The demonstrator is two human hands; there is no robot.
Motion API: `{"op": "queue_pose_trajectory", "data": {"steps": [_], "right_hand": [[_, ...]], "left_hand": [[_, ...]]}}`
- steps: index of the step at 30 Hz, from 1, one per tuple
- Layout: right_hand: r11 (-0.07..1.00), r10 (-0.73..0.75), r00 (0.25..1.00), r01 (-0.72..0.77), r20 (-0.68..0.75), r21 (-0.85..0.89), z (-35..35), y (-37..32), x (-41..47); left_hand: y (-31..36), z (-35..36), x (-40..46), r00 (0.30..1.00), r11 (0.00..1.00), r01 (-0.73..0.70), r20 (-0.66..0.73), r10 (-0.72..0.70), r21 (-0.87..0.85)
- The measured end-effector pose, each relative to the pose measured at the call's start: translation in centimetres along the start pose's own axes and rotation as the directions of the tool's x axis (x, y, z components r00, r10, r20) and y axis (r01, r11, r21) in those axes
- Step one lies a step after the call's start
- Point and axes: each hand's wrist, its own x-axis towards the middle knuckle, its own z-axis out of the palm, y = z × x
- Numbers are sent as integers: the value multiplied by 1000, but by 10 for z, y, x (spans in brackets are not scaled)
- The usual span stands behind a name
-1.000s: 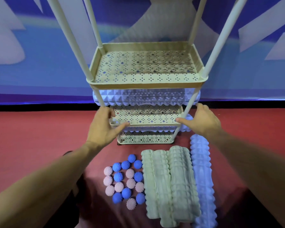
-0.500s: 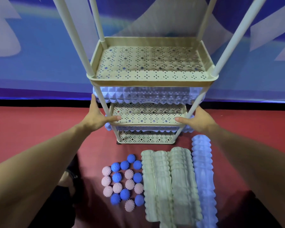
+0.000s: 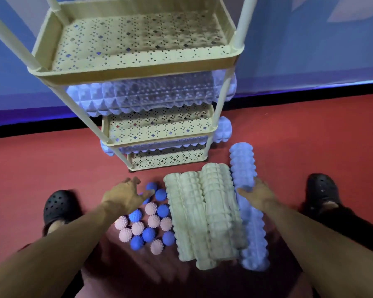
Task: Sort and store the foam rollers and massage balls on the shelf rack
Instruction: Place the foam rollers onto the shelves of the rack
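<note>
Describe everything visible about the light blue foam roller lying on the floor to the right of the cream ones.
The light blue foam roller is a long cylinder, seemingly foam, covered in rounded bumpy ridges. It lies flat on the red floor, lengthwise away from the person, right beside the cream foam rollers and in front of the rack's right corner. The right hand is over its middle with fingers spread, hiding that part; whether it touches is unclear. Its near end looks blurred.

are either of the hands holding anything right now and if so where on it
Nothing is held. The left hand hovers open over the spiky balls; the right hand is open at the blue roller on the floor, not gripping it.
</note>
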Motion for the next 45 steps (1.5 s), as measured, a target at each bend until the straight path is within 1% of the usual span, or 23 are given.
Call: {"op": "queue_pose_trajectory", "data": {"steps": [1, 2, 4, 5, 6, 7, 8, 9, 10, 11, 13, 15, 16, 18, 20, 25, 28, 32, 37, 39, 41, 42, 45], "right_hand": [[997, 59, 998, -58, -15, 41, 11, 17, 3], [989, 134, 991, -135, 16, 67, 25, 37, 10], [978, 176, 983, -181, 55, 101, 43, 60, 14], [971, 200, 978, -205, 55, 120, 52, 67, 16], [964, 225, 973, -231, 59, 133, 62, 84, 28], [956, 239, 970, -245, 54, 160, 65, 93, 30], [946, 248, 967, -254, 55, 204, 72, 106, 40], [935, 255, 965, -261, 57, 239, 73, 110, 41], [925, 259, 965, -262, 47, 274, 65, 97, 33], [921, 252, 966, -257, 55, 293, 60, 88, 25], [927, 241, 968, -252, 73, 279, 57, 84, 21], [933, 250, 968, -248, 29, 261, 59, 93, 23], [938, 242, 970, -228, -22, 260, 58, 96, 23], [956, 233, 966, -207, -108, 207, 49, 100, 21], [964, 231, 964, -208, -131, 167, 41, 109, 21], [959, 242, 969, -233, -38, 161, 27, 117, 12], [962, 223, 974, -212, -47, 172, 25, 117, 5], [959, 212, 974, -193, -75, 208, 16, 108, -12], [961, 171, 980, -143, -102, 236, -11, 88, -44], [949, 131, 985, -91, -113, 303, -22, 76, -62], [913, 65, 990, -9, -124, 409, -34, 58, -85], [886, 33, 990, 33, -134, 462, -39, 47, -97], [815, -8, 985, 108, -175, 570, -48, 12, -134]], "left_hand": [[11, 8, 1, 999, 999, -34, 5, 34, 20], [22, 16, 3, 998, 997, -69, 7, 69, 20], [50, 32, 5, 987, 986, -163, -5, 163, -15], [64, 40, 7, 972, 972, -233, -35, 232, -25], [79, 49, 10, 941, 945, -326, -96, 323, -17], [94, 58, 13, 883, 898, -440, -179, 434, 10], [109, 66, 16, 797, 831, -553, -255, 547, 54], [124, 75, 21, 709, 759, -643, -298, 639, 98], [140, 84, 25, 642, 698, -704, -302, 705, 132], [156, 94, 28, 604, 653, -741, -270, 750, 156], [182, 117, 33, 575, 601, -770, -173, 800, 217], [197, 138, 37, 549, 549, -776, -95, 830, 311], [203, 144, 38, 544, 523, -770, -51, 837, 366], [215, 149, 39, 585, 489, -745, 91, 806, 454], [226, 153, 40, 627, 483, -724, 178, 759, 492], [236, 160, 38, 665, 495, -696, 205, 718, 520], [236, 153, 32, 705, 503, -675, 273, 654, 539], [228, 126, 19, 738, 604, -659, 232, 634, 448], [207, 73, -7, 838, 746, -532, 120, 533, 400], [200, 48, -24, 866, 810, -487, 57, 497, 328], [196, 25, -46, 901, 891, -430, 2, 435, 145], [195, 14, -58, 914, 913, -406, -16, 406, 40], [195, -16, -97, 926, 910, -376, -53, 373, -174]]}}
